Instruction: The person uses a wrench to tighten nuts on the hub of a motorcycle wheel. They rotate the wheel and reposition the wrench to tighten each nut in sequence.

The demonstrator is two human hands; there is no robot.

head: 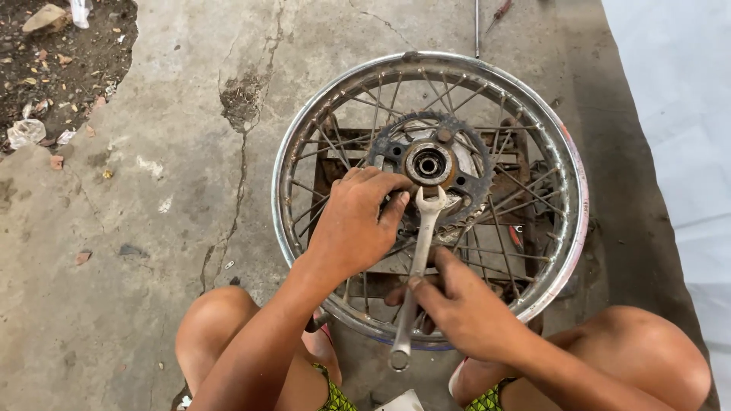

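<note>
A spoked wheel (567,164) is laid flat on the cracked concrete floor (152,190), over a rusty metal stand (525,144) that is seen through the spokes. A dark, rusty sprocket (464,137) is seated on the hub (429,164) at the wheel's middle.

The left hand (354,224) is rested on the spokes just beside the sprocket. Its fingers (381,183) are curled and kept close together, with the tips laid against the sprocket's near edge; the thumb is stretched toward the head of the wrench. Whether anything is pinched under those fingers cannot be told.

A silver wrench (419,259) is held in the right hand (464,308). Its open-ended head is set just below the hub, beside the left thumb, and its ring end is seen past the wheel's rim, nearer the body than the right fingers. The right fingers (430,293) are wrapped round the middle of the shaft, pressed together, with the thumb laid along the top.

Both bare knees are seen below the hands, either side of the wheel's near rim. Far beyond the left fingers, a patch of dirt with scraps of litter (27,133) is seen at the corner of the floor.
</note>
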